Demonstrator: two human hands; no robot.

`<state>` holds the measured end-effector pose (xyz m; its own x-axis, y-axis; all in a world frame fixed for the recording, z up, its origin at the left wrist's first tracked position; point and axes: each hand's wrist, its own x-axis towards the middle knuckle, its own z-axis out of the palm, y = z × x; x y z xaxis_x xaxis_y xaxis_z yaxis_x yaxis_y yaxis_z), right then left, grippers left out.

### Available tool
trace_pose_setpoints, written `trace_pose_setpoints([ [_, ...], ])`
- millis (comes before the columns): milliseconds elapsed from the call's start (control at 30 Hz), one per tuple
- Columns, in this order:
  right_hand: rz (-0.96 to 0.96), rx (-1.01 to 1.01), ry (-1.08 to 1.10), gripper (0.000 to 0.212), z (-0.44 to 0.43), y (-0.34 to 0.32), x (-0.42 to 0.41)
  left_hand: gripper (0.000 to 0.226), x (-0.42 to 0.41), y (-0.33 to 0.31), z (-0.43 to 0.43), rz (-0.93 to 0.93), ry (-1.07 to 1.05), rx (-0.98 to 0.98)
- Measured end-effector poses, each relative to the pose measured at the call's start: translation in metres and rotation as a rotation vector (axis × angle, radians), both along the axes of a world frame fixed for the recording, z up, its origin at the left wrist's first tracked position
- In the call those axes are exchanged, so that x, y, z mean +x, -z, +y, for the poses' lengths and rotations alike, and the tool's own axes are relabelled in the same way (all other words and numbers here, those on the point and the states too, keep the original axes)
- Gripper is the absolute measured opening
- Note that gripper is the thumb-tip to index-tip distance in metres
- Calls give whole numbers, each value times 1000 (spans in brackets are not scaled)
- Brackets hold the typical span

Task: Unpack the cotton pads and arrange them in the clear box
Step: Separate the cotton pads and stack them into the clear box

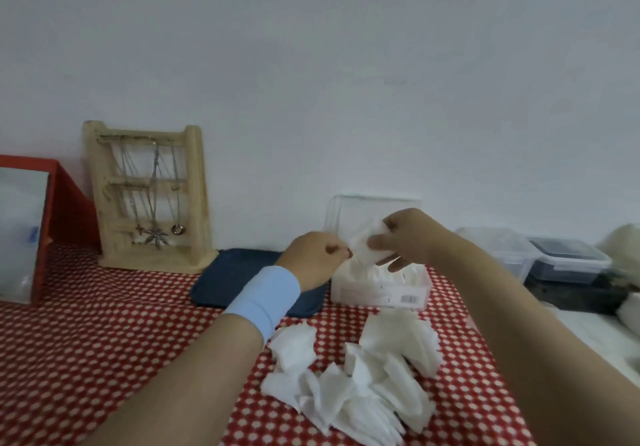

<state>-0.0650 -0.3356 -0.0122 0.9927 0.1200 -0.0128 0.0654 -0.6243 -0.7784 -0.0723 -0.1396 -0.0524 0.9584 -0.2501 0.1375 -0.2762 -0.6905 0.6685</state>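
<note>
Left hand (317,260) and right hand (407,237) pinch a cotton pad (365,243) tilted up rightward

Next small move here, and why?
Probably lower the held pads into the clear box just beneath and release. The right hand and left hand grip them above its open top, pads already sit inside, and a loose pile waits on the tablecloth.

Head camera looks forward-down over table (104,341)
</note>
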Motion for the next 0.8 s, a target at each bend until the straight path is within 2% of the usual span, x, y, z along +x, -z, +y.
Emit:
trace_pose_setpoints([
  [100, 50, -45, 27, 16, -7, 7, 10, 39, 17, 11, -17, 21, 39, 223],
  [200, 98, -82, 31, 20, -10, 14, 16, 25, 31, 14, -18, 57, 21, 347],
  [533, 142, -464, 101, 25, 14, 26, 25, 36, 42, 22, -12, 97, 49, 218],
  [700, 81, -869, 169, 23, 22, 21, 22, 39, 41, 28, -10, 60, 67, 178],
  [800, 96, -903, 184, 17, 36, 28, 25, 41, 38, 31, -10, 51, 70, 178],
])
